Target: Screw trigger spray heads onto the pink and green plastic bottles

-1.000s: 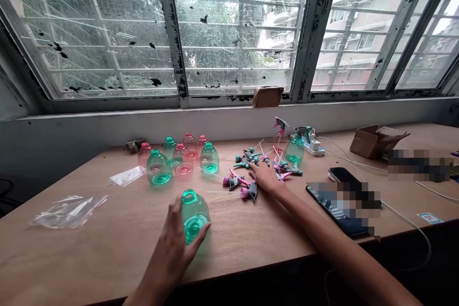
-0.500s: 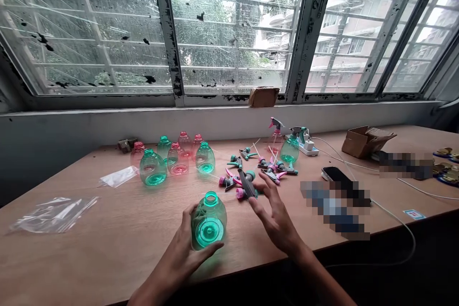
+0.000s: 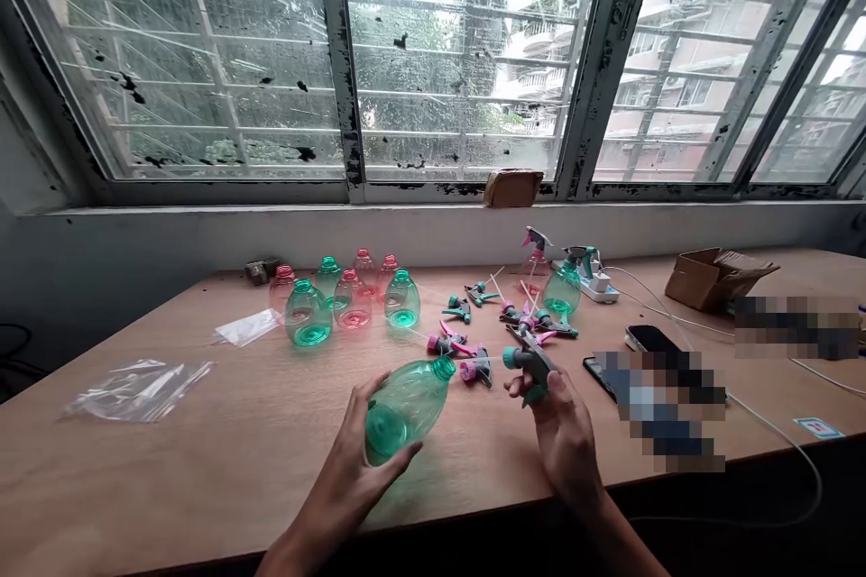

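My left hand (image 3: 355, 469) is wrapped round a green plastic bottle (image 3: 406, 401), lifted off the wooden table (image 3: 203, 460) and tilted so its open neck points right. My right hand (image 3: 561, 433) is closed on a teal and dark spray trigger head (image 3: 531, 365), held just right of the bottle's neck with its thin tube reaching toward the opening. The two parts are close but apart.
Several green and pink bottles (image 3: 352, 302) stand at the back left. Loose trigger heads (image 3: 474, 352) lie mid-table, two assembled sprayers (image 3: 561, 284) behind them. Plastic bags (image 3: 139, 388) lie left; phones (image 3: 649, 343), a cable, a power strip and a cardboard box (image 3: 717, 275) right.
My right hand picked a trigger head from the pile and brought it near. My left hand lifted the green bottle and tipped its neck to the right.
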The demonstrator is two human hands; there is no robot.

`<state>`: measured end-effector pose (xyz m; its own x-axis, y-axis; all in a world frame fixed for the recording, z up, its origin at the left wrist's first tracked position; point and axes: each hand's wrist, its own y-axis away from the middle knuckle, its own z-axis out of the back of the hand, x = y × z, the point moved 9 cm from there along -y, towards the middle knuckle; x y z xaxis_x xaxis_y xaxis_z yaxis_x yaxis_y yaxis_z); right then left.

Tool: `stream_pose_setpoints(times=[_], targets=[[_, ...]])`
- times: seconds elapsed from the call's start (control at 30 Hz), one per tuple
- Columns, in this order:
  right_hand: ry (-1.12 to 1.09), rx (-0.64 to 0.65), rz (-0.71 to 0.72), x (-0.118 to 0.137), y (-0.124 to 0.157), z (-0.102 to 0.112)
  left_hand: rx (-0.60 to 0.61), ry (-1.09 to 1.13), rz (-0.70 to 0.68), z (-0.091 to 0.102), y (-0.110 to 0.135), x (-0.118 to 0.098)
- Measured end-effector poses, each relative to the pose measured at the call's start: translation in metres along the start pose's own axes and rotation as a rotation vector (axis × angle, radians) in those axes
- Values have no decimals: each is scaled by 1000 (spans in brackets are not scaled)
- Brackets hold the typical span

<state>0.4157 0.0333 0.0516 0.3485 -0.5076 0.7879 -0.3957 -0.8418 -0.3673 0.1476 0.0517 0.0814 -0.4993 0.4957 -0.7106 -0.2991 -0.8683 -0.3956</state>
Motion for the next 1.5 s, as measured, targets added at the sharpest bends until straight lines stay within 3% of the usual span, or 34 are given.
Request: stream_pose_setpoints(times=[0.17,0.33,0.47,0.67,1.0,1.5], targets=[[-119,-184,-14,-1,0,21,-42,-32,8,3,0,4],[-230,-287,-14,1,0,32,-93,0,58,6,0,17],[-246,-326,-43,-1,1,35,-80,17,66,6,1,15],[13,-147,-102,-4,4,16,20,46,33,-2,3,8],[147,223,-318,-30,13,-12,105,63,32,-15,7,12],[150,340,-344,-42,17,-20,155,123,120,-17,11,14]])
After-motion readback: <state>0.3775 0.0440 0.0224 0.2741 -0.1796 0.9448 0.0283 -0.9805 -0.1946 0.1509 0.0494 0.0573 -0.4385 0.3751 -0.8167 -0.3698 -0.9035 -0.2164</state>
